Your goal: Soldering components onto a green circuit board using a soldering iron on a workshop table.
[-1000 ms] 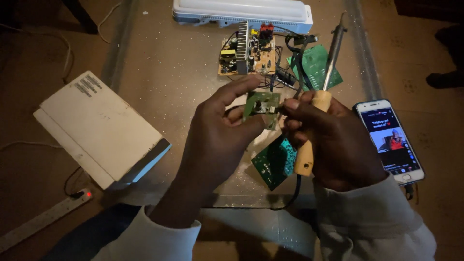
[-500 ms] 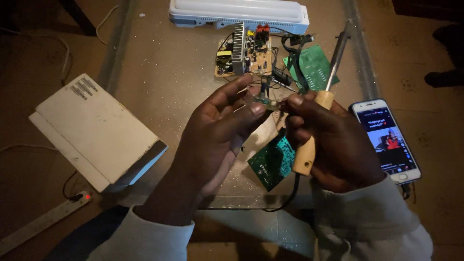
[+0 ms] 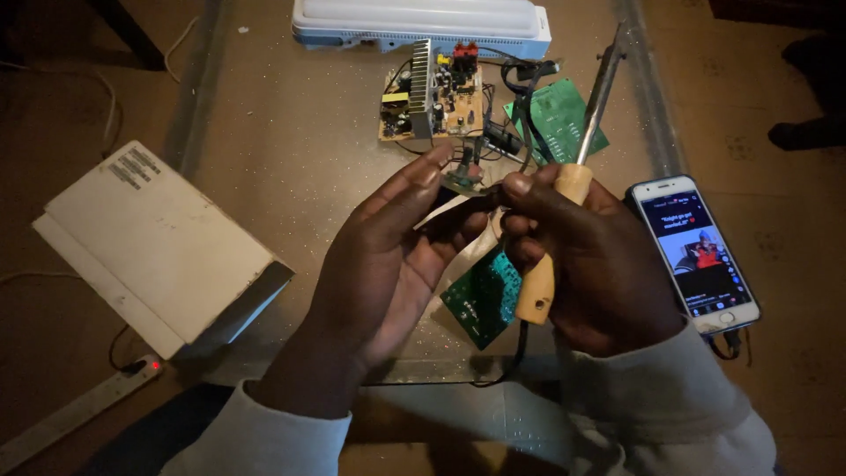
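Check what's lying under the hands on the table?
A green circuit board lies under the left hand and right hand, beside the soldering iron handle. A black cable runs below it. The board's upper part is covered by the hands.

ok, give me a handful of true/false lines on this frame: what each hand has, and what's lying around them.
1. The right hand grips a soldering iron by its wooden handle. True.
2. The soldering iron's tip points down at the table. False: it points up and away from the person.
3. The left hand pinches a small circuit board at its fingertips. True.
4. The phone lies left of the left hand. False: it lies to the right of the right hand, screen lit.
5. A white box lies to the left of the hands. True.
6. The green circuit board under the hands is held in the left hand. False: it lies on the table.
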